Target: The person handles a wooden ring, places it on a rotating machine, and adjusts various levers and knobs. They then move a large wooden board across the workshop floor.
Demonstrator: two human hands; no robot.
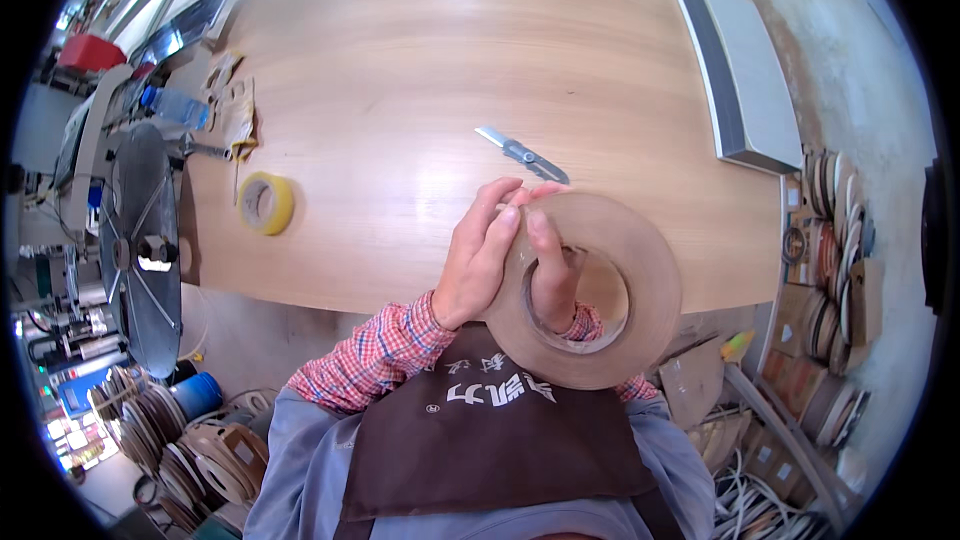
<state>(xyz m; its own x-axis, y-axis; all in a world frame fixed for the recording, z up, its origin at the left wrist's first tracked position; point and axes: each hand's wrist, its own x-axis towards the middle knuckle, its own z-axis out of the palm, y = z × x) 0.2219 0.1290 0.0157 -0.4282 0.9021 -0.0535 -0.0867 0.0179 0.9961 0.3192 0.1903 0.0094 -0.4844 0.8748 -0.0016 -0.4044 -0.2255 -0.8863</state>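
Observation:
A large, flat roll of beige edge banding (652,290) is tilted in front of my apron, its round hole facing up. My left hand (472,262) is closed against the roll's upper left rim, with thumb and fingers pressed together there. Through the hole shows part of my right hand (552,275), which grips the roll's left side, the thumb lying over the band; its other fingers are mostly hidden. Just beyond my fingertips, a grey folding utility knife (530,157) lies on the wooden table (430,50), blade out and pointing to the far left.
A yellow tape roll (265,203) sits at the table's left, near work gloves (236,115) and a water bottle (178,107). A long white box (745,70) stands along the right edge. Beside the left edge is a dark round reel (145,270). Several strip rolls (830,315) are stacked at right.

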